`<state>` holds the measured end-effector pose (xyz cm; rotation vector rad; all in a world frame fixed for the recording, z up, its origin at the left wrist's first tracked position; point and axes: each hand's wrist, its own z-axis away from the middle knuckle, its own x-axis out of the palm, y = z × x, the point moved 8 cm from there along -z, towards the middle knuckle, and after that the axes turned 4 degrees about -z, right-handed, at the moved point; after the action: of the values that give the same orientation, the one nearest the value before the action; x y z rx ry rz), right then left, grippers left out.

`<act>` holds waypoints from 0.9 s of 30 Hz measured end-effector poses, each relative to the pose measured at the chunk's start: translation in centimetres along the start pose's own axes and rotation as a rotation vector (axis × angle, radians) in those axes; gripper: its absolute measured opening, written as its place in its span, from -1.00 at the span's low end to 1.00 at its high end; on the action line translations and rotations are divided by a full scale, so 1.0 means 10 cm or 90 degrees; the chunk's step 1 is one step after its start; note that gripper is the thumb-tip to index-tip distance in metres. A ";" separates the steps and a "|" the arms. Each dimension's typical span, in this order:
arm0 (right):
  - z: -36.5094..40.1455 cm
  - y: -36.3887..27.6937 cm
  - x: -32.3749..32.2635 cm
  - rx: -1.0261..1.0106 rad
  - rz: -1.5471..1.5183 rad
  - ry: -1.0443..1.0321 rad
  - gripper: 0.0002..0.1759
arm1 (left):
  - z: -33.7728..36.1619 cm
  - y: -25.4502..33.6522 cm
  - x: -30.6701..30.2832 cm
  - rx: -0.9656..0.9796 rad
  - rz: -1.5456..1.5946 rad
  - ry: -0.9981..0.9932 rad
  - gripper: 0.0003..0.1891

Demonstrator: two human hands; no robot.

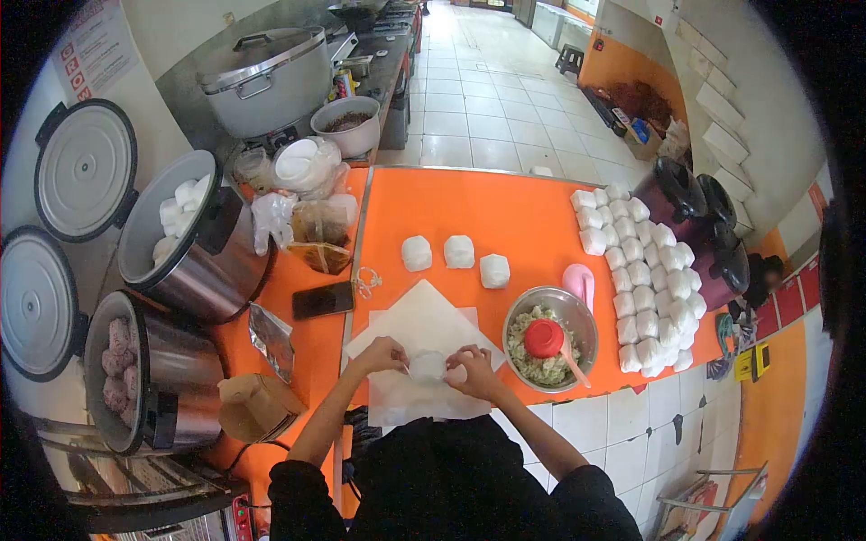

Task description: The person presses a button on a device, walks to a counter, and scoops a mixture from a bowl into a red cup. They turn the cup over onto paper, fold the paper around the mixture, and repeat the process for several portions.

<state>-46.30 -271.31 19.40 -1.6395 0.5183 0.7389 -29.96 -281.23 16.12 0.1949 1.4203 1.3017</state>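
A small white rounded packet (428, 365) lies in front of me on sheets of white wrapping paper (424, 316), and its contents are hidden. At its left side, my left hand (386, 354) is closed in a pinch on the edge of the paper. Opposite it, my right hand (473, 370) pinches the paper at the packet's right edge. Just right of that hand stands a metal bowl (586, 329) of pale rice-like food, with a red cup-shaped scoop (543, 338) resting in it. Beyond the paper sit three white wrapped packets, one of them a middle packet (459, 252).
Many wrapped packets (645, 279) are stacked on the right of the orange table (505, 198). A pink object (579, 283) lies behind the bowl. At left are a phone (323, 300), a cardboard box (259, 408) and two large open containers, one holding white packets (183, 212).
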 end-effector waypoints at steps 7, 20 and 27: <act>-0.08 0.46 0.22 0.125 -0.076 -0.012 -0.72 | -0.06 -0.06 0.04 -0.039 -0.047 -0.009 -0.72; -0.63 0.20 0.19 -0.120 -0.093 -0.165 -0.68 | -0.17 0.15 0.10 0.094 -0.196 0.096 -0.63; -0.49 -0.11 -0.03 -0.028 -0.440 -0.273 -0.71 | 0.31 0.40 -0.03 -0.042 0.254 0.104 -0.72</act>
<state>-44.84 -275.91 20.80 -1.4994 -0.3646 0.5482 -29.57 -278.12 20.15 0.3474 1.5237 1.7196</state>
